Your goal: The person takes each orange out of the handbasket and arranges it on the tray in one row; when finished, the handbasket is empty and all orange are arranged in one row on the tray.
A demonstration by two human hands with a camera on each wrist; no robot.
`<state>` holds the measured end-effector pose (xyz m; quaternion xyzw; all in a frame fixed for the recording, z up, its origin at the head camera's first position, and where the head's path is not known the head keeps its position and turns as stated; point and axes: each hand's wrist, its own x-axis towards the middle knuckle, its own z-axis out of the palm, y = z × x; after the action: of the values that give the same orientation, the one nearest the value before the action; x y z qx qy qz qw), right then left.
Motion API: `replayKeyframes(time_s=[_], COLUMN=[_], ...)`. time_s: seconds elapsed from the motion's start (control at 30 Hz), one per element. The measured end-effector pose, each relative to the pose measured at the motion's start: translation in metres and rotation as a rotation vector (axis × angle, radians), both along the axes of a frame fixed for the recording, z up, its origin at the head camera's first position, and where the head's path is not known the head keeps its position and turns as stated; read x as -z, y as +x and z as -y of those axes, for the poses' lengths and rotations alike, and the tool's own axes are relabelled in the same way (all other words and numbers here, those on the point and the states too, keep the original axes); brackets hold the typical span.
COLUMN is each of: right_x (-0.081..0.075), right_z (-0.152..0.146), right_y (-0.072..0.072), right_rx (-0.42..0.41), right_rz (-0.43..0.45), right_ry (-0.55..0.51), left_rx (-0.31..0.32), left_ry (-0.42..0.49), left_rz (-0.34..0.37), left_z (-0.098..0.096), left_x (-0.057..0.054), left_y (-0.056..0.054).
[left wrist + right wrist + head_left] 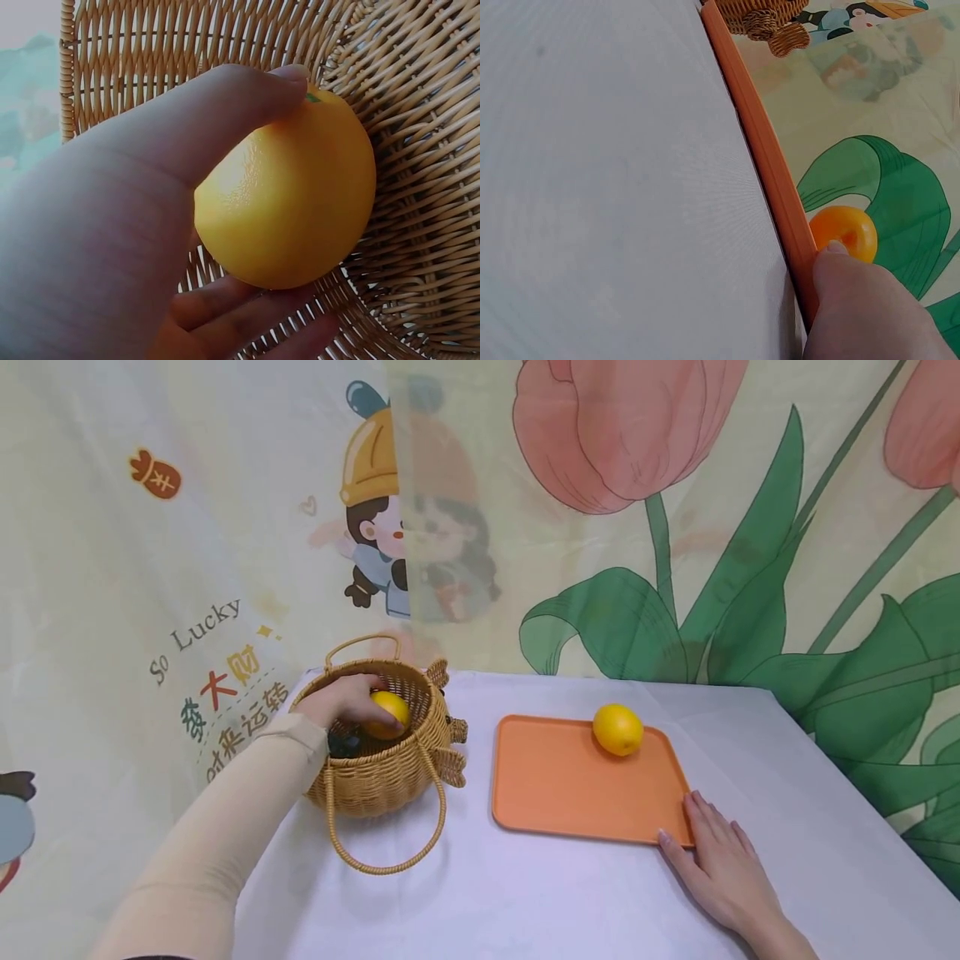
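In the head view my left hand reaches into a wicker basket and holds a yellow lemon. Up close in the left wrist view, the thumb lies over the top of the lemon, near a small green spot, with fingers beneath it. My right hand rests at the near right corner of an orange tray, its fingers fairly straight along the side and the thumb at the front rim. A second yellow lemon sits at the tray's far right edge.
Something dark lies inside the basket, below my left wrist. The basket's front handle hangs down onto the white tablecloth. Fish-like woven fins stick out towards the tray. A printed curtain stands behind the table.
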<state>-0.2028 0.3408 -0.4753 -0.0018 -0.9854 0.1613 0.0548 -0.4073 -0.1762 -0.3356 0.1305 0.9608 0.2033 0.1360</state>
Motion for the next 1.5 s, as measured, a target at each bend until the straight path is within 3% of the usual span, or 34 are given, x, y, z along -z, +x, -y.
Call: replayKeyframes(time_s=[0.23, 0.4, 0.93, 1.17, 1.5], right_x=[-0.005, -0.007, 0.003, 0.004, 0.0], right_z=[-0.006, -0.007, 0.0, 0.0, -0.003], right_y=[0.002, 0.002, 0.005, 0.007, 0.006], right_rx=[0.016, 0.014, 0.02, 0.024, -0.001], right_rz=[-0.038, -0.044, -0.033, -0.03, -0.05], right_ry=[-0.015, -0.024, -0.031, -0.032, -0.01], left_rx=[0.046, 0.049, 0.036, 0.037, 0.039], left_ry=[-0.022, -0.028, 0.08, 0.023, 0.006], left_rz=[-0.041, -0.042, -0.034, -0.047, -0.043], left_z=[-0.013, -0.015, -0.009, -0.01, -0.005], left_x=[-0.019, -0.026, -0.021, -0.025, -0.026], left_y=[-0.006, -0.006, 0.001, -0.003, 0.011])
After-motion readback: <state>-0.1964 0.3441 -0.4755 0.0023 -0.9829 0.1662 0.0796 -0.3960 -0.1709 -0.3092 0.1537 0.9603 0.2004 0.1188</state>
